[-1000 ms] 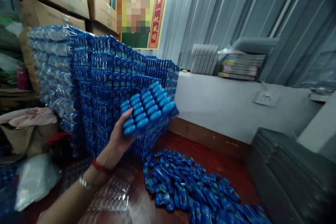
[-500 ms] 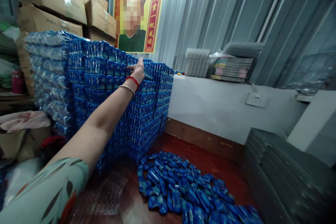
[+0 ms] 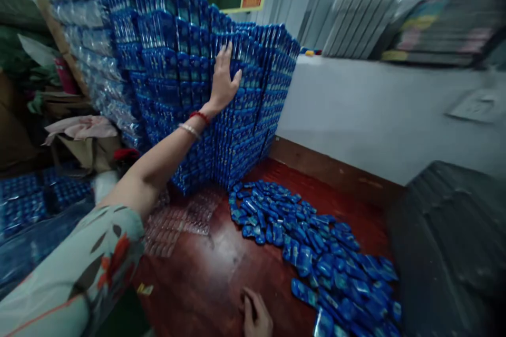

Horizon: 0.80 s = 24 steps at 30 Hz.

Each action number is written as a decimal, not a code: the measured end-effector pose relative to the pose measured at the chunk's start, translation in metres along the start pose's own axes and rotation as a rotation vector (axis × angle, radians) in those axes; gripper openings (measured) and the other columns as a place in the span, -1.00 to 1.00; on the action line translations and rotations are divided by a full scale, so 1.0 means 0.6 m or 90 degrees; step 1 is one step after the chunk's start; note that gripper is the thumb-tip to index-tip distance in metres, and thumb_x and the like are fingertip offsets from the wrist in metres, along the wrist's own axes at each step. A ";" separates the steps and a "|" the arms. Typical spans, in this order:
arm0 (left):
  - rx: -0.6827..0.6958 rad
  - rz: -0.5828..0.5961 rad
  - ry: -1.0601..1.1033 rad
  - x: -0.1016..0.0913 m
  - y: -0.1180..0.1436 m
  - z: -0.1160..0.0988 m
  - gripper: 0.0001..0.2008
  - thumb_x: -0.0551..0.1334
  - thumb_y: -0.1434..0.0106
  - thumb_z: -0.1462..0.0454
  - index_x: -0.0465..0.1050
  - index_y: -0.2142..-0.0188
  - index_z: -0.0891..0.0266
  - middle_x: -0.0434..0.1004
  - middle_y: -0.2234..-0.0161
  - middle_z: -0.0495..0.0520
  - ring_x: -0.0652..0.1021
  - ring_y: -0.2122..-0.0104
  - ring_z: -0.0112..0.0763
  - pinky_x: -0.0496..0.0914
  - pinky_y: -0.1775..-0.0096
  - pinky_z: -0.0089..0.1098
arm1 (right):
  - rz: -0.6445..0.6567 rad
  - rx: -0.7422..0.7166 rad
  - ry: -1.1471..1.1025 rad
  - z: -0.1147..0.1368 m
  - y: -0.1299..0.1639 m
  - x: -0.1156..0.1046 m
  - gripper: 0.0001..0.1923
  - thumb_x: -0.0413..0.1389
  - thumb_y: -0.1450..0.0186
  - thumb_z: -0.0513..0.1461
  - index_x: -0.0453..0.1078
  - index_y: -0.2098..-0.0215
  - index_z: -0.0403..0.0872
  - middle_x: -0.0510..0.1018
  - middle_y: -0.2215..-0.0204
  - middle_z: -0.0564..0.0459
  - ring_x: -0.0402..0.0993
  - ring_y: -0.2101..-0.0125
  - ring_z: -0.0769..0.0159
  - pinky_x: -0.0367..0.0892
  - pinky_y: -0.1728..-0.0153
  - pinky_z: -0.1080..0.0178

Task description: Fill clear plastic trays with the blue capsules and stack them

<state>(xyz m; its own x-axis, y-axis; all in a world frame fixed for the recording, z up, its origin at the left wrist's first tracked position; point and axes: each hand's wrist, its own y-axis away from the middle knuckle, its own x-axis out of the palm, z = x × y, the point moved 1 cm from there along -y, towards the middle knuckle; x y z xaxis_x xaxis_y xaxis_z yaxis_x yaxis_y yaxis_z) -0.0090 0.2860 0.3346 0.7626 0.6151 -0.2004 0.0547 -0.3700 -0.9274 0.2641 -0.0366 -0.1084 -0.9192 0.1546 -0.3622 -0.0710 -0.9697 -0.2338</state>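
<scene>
My left hand (image 3: 223,81) lies flat with fingers spread against the front of a tall stack of blue packaged trays (image 3: 185,79), holding nothing. A red string and a silver bracelet circle that wrist. My right hand (image 3: 256,316) shows at the bottom edge, resting on the dark red tabletop (image 3: 213,274), close to a heap of loose blue packets (image 3: 312,247); it holds nothing I can see and its fingers look loosely curled. An empty clear plastic tray (image 3: 177,221) lies flat at the foot of the stack.
A white ledge (image 3: 375,100) runs behind the table with stacked books and grey trays. Dark grey stacked trays (image 3: 450,242) stand at the right. Bags, cardboard and more blue packs (image 3: 35,200) crowd the left.
My left hand has set a filled blue tray on top of the stack, then slid down to press on the stack's front. The view has tilted downward, and my right hand has come into sight.
</scene>
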 end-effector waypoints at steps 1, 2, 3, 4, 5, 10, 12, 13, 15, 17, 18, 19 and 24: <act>0.002 0.033 0.004 -0.015 0.060 -0.012 -0.54 0.12 -0.27 0.19 0.15 -0.15 0.17 0.21 -0.15 0.15 0.19 -0.18 -0.23 0.15 -0.12 -0.19 | 0.002 0.001 -0.003 -0.001 -0.002 0.000 -0.72 0.01 -0.29 -0.09 0.51 0.27 -0.03 0.59 0.31 0.01 0.52 0.29 0.26 0.42 0.25 0.30; -0.009 0.091 0.003 -0.030 0.131 -0.023 -0.60 0.08 -0.30 0.18 0.21 -0.11 0.19 0.31 -0.07 0.14 0.32 -0.09 -0.24 0.24 -0.06 -0.21 | 0.004 0.002 -0.001 -0.001 -0.003 0.000 -0.70 0.01 -0.27 -0.08 0.53 0.29 -0.04 0.60 0.35 -0.01 0.53 0.31 0.24 0.42 0.27 0.31; -0.038 0.176 -0.009 -0.045 0.209 -0.031 -0.65 0.04 -0.32 0.16 0.28 -0.05 0.22 0.40 0.02 0.12 0.41 0.02 -0.26 0.30 0.00 -0.24 | 0.007 0.002 0.004 0.000 -0.005 0.000 -0.69 0.01 -0.26 -0.07 0.53 0.29 -0.06 0.61 0.35 -0.04 0.54 0.32 0.23 0.43 0.29 0.31; -0.082 0.294 -0.036 -0.058 0.291 -0.036 -0.68 0.03 -0.32 0.14 0.36 0.03 0.22 0.46 0.12 0.10 0.47 0.11 -0.29 0.33 0.05 -0.27 | 0.011 0.005 0.015 0.002 -0.006 0.000 -0.67 0.01 -0.25 -0.07 0.54 0.29 -0.07 0.61 0.34 -0.06 0.54 0.32 0.21 0.43 0.30 0.30; -0.136 0.426 -0.076 -0.071 0.373 -0.037 -0.69 0.05 -0.31 0.13 0.41 0.10 0.22 0.50 0.18 0.09 0.50 0.17 -0.29 0.36 0.08 -0.29 | 0.015 0.013 0.029 0.005 -0.007 -0.001 -0.66 0.00 -0.25 -0.07 0.54 0.28 -0.08 0.62 0.33 -0.07 0.54 0.30 0.20 0.43 0.29 0.29; -0.360 0.599 -0.358 -0.100 0.657 -0.022 -0.48 0.09 -0.26 0.05 0.24 -0.12 0.28 0.30 -0.09 0.41 0.33 -0.07 0.10 0.22 0.00 0.11 | 0.038 0.037 0.090 0.030 -0.016 0.003 -0.68 -0.03 -0.26 -0.11 0.53 0.28 -0.07 0.61 0.29 -0.08 0.53 0.24 0.19 0.39 0.19 0.23; -0.324 0.599 -0.412 -0.084 0.694 -0.025 -0.48 0.06 -0.28 0.06 0.18 -0.16 0.26 0.21 -0.15 0.44 0.23 -0.14 0.16 0.10 -0.03 0.21 | 0.048 0.038 0.103 0.040 -0.021 0.006 -0.68 -0.04 -0.26 -0.12 0.53 0.28 -0.06 0.60 0.28 -0.07 0.52 0.24 0.20 0.38 0.17 0.22; -0.298 0.601 -0.430 -0.072 0.701 -0.028 -0.52 0.04 -0.29 0.09 0.21 -0.14 0.24 0.23 -0.13 0.42 0.24 -0.13 0.13 0.08 -0.04 0.19 | 0.051 0.038 0.108 0.044 -0.023 0.007 -0.69 -0.04 -0.27 -0.13 0.52 0.28 -0.05 0.60 0.28 -0.06 0.52 0.24 0.20 0.38 0.17 0.22; -0.253 0.605 -0.429 -0.048 0.701 -0.038 -0.62 0.03 -0.30 0.18 0.28 -0.08 0.23 0.32 -0.05 0.38 0.32 -0.05 0.05 0.14 -0.02 0.11 | 0.048 0.040 0.109 0.048 -0.021 0.009 -0.70 -0.04 -0.27 -0.14 0.52 0.27 -0.05 0.60 0.29 -0.05 0.52 0.24 0.22 0.38 0.18 0.23; -0.228 0.615 -0.402 -0.030 0.696 -0.047 -0.68 0.01 -0.30 0.28 0.33 -0.01 0.26 0.36 0.02 0.35 0.37 0.03 -0.03 0.20 0.01 0.02 | 0.029 0.046 0.099 0.048 -0.016 0.009 -0.70 -0.04 -0.28 -0.15 0.51 0.26 -0.06 0.59 0.30 -0.05 0.51 0.25 0.23 0.38 0.20 0.24; -0.215 0.625 -0.385 -0.024 0.693 -0.052 -0.69 -0.01 -0.29 0.33 0.34 0.02 0.27 0.37 0.04 0.34 0.38 0.05 -0.05 0.21 0.02 -0.01 | 0.012 0.049 0.092 0.047 -0.014 0.008 -0.70 -0.04 -0.28 -0.15 0.50 0.26 -0.07 0.59 0.30 -0.05 0.50 0.26 0.24 0.38 0.22 0.24; -0.198 0.636 -0.368 -0.021 0.692 -0.058 -0.69 -0.02 -0.28 0.37 0.36 0.04 0.28 0.37 0.06 0.33 0.38 0.07 -0.07 0.20 0.01 -0.03 | -0.008 0.048 0.089 0.045 -0.015 0.006 -0.70 -0.06 -0.30 -0.16 0.49 0.24 -0.08 0.57 0.30 -0.05 0.50 0.27 0.25 0.38 0.23 0.25; -0.086 0.711 -0.275 -0.033 0.706 -0.122 -0.70 -0.03 -0.25 0.47 0.39 0.15 0.26 0.44 0.16 0.20 0.41 0.11 -0.19 0.17 -0.05 -0.08 | -0.101 -0.072 0.203 0.047 -0.102 -0.016 -0.66 -0.13 -0.34 -0.20 0.42 0.09 -0.09 0.47 0.15 -0.12 0.35 0.09 0.20 0.26 0.03 0.09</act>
<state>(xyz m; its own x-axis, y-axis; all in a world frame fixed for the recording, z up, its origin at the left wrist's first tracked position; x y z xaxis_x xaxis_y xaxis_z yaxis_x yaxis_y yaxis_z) 0.0459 0.0661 -0.0312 0.1555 0.0822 -0.9844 -0.4114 -0.9006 -0.1402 0.2662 0.0160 -0.0654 -0.7321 0.3692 -0.5725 -0.1431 -0.9050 -0.4007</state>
